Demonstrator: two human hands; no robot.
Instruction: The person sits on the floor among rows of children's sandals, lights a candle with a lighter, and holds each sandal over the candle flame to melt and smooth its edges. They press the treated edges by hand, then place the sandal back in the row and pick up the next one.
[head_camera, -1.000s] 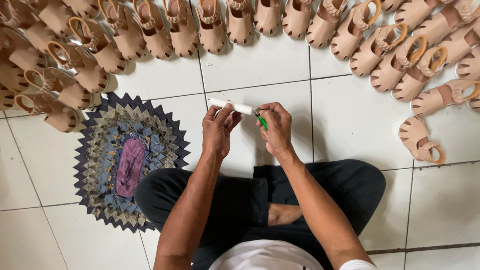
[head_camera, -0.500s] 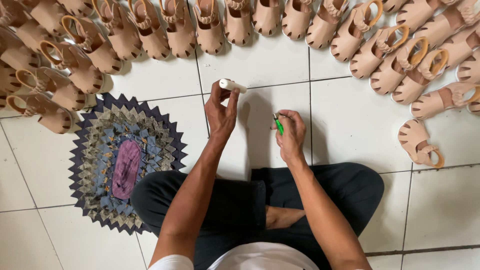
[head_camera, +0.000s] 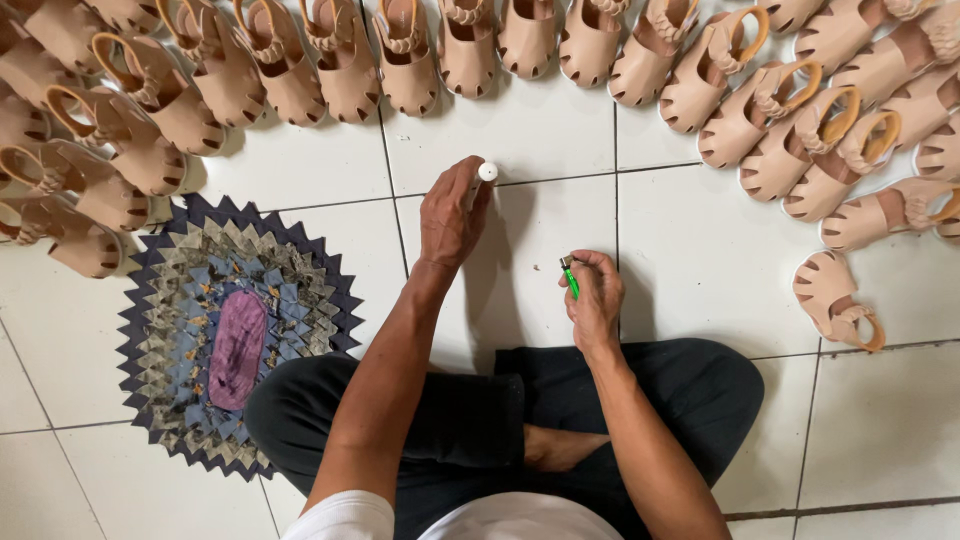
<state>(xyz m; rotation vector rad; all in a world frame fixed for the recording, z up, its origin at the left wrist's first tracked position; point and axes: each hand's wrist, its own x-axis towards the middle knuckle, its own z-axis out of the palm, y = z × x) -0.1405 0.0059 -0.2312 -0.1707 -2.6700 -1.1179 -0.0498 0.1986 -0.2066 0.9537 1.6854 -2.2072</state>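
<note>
I sit cross-legged on white floor tiles (head_camera: 690, 260). My left hand (head_camera: 452, 215) reaches forward and grips a short white stick, candle-like (head_camera: 485, 173), held upright over the tile. My right hand (head_camera: 594, 295) stays nearer my lap and holds a small green lighter (head_camera: 570, 279) between thumb and fingers. The two hands are apart, the left further out than the right.
Several beige children's sandals (head_camera: 405, 55) curve in an arc along the far side and both flanks. One loose sandal (head_camera: 838, 300) lies at the right. A round patchwork mat (head_camera: 235, 335) with a purple centre lies by my left knee.
My hands, together at first with the lighter at the stick's end, have separated. The left hand moved forward and turned the white stick upright; the right hand drew back with the lighter.
</note>
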